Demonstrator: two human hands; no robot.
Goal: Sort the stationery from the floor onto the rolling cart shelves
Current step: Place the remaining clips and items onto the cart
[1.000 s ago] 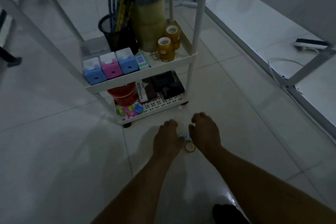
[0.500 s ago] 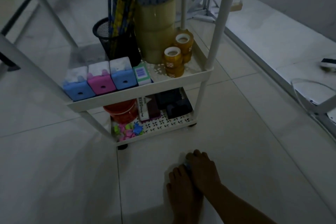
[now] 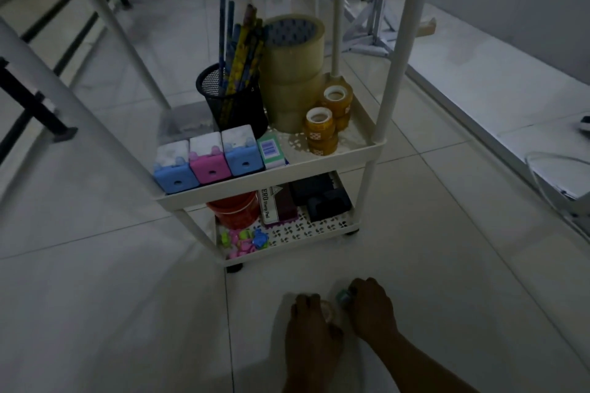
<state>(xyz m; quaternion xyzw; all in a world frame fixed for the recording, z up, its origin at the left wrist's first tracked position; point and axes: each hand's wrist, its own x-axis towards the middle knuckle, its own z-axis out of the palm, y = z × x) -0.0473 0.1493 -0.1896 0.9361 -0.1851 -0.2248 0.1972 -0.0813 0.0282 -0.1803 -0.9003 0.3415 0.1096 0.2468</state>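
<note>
A white rolling cart (image 3: 367, 153) stands on the tiled floor ahead of me. Its middle shelf holds a black mesh pencil cup (image 3: 233, 105), big clear tape rolls (image 3: 293, 70), small amber tape rolls (image 3: 321, 129) and blue and pink sharpeners (image 3: 209, 163). Both hands are low at the floor in front of the cart. My left hand (image 3: 311, 325) closes on a small clear tape roll (image 3: 329, 309). My right hand (image 3: 375, 309) closes on a small teal item (image 3: 344, 297), too dark to identify.
The bottom shelf (image 3: 313, 230) carries a red tub (image 3: 236, 209), a stamp pad box (image 3: 276, 204), black items (image 3: 322, 196) and coloured clips (image 3: 244, 241). A black-legged frame (image 3: 38, 102) stands at left. A raised white ledge (image 3: 479, 80) runs along the right.
The view has tilted up, bringing the cart closer and larger. My hands, close together over the small items before, have parted slightly, and each now has an item in its fingers.
</note>
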